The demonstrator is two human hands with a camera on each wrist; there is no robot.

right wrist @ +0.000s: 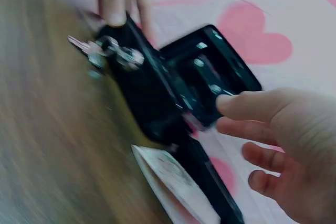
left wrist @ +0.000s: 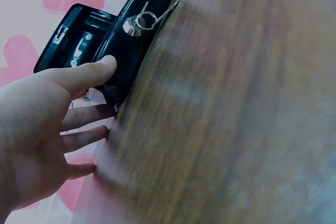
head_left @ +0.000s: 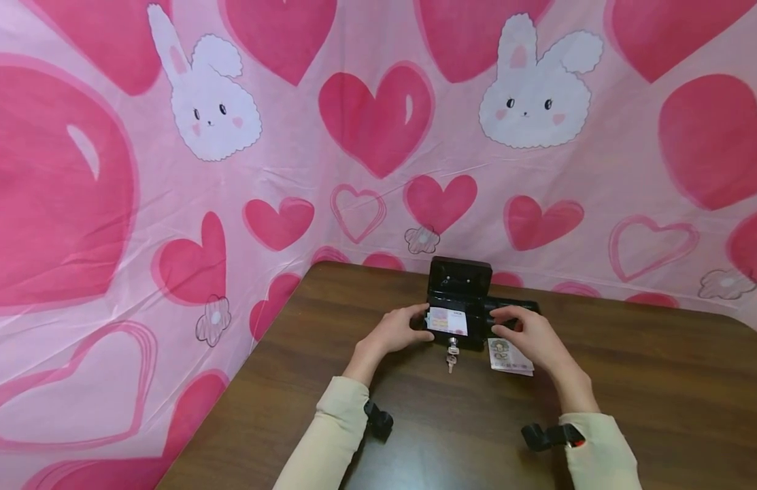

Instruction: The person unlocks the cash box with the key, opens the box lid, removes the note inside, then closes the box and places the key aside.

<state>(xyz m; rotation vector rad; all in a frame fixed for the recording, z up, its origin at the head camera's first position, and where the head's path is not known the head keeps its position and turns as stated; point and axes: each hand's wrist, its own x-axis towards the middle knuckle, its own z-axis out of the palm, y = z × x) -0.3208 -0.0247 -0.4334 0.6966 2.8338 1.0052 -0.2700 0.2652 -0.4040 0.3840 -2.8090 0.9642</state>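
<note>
A small black cash box [head_left: 475, 333] stands on the table with its lid [head_left: 460, 275] raised. Banknotes [head_left: 447, 321] lie inside it, and keys [head_left: 451, 354] hang from the lock on its front. My left hand [head_left: 393, 331] holds the box's left end, its thumb [left wrist: 102, 69] on the front face and its other fingers at the side. Over the right end hovers my right hand [head_left: 531, 335], fingers loosely bent and holding nothing. A black tray-like piece [head_left: 526, 306] sits right of the box, partly hidden behind that hand. Folded banknotes [head_left: 509, 357] lie below the right hand.
The brown wooden table [head_left: 439, 422] extends toward me and to both sides. Behind it hangs a pink cloth [head_left: 366, 41] with hearts and rabbits, close behind the raised lid. Each forearm wears a black wrist strap [head_left: 546, 435].
</note>
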